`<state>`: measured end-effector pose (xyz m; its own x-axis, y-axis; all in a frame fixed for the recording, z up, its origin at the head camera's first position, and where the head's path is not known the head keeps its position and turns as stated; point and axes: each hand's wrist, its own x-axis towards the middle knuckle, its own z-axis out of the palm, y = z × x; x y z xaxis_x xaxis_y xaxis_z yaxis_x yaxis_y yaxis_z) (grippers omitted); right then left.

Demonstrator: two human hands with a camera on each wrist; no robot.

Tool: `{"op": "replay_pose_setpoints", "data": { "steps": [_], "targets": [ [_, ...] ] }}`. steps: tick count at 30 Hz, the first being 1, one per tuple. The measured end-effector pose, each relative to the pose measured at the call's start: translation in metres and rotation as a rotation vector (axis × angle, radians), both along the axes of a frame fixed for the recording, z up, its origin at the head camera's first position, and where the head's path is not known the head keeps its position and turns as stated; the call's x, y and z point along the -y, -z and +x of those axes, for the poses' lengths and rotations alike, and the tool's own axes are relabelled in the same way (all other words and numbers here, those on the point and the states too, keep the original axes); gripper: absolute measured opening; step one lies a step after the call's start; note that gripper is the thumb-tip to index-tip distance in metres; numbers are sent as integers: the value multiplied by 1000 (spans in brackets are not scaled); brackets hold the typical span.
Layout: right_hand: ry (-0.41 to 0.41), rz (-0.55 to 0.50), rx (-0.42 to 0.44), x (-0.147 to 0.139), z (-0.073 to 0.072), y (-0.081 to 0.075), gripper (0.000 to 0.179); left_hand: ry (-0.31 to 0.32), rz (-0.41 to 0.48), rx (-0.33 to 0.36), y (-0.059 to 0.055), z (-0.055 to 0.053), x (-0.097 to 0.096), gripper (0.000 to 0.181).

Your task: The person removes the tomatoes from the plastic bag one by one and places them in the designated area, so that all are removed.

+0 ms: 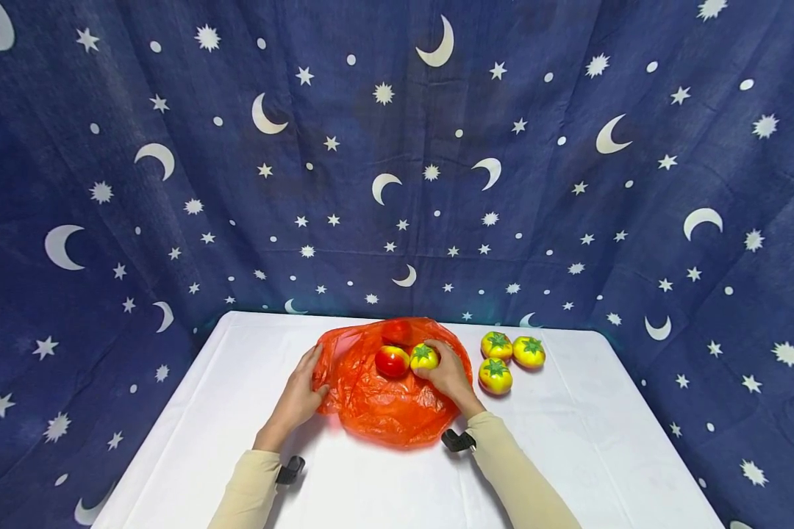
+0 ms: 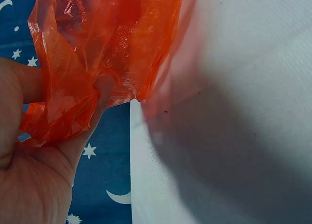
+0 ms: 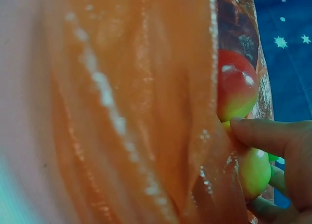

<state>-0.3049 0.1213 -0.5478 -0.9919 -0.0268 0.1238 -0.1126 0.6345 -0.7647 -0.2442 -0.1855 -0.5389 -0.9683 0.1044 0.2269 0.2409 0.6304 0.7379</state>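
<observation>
A thin red plastic bag (image 1: 397, 419) lies spread on the table with its mouth open. My left hand (image 1: 301, 393) holds the bag's left edge; in the left wrist view the crumpled film (image 2: 68, 107) passes between the thumb and fingers. My right hand (image 1: 448, 373) is at the bag's right side, thumb and fingers gripping a yellow tomato (image 1: 424, 358) with a green star-shaped top. Beside it in the bag sits a red-and-yellow tomato (image 1: 392, 362). Behind that, a red round shape (image 1: 397, 332) shows through the film. In the right wrist view, film hides part of the held tomato (image 3: 256, 173).
Right of the bag, three more yellow tomatoes with green tops stand close together: one at the back (image 1: 496, 344), one at the right (image 1: 528, 353) and one in front (image 1: 495, 376). A white cloth covers the table (image 1: 609, 441). A blue moon-and-star curtain (image 1: 344, 162) hangs behind it.
</observation>
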Motion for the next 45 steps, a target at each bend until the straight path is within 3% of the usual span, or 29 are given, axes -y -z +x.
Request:
{"op": "replay_pose_setpoints", "data": {
  "steps": [12, 19, 28, 45],
  "targets": [
    [21, -31, -4, 0, 9, -10, 63, -3, -8, 3, 0, 2, 1, 87],
    [-18, -72, -82, 0, 19, -27, 65, 3, -10, -22, -1, -1, -1, 86],
    [-33, -126, -85, -4, 38, -47, 67, 0, -18, -25, -1, 1, -2, 86],
    [-31, -158, -138, -28, 55, -56, 64, -5, -21, -42, 1, 2, -2, 88]
  ]
}}
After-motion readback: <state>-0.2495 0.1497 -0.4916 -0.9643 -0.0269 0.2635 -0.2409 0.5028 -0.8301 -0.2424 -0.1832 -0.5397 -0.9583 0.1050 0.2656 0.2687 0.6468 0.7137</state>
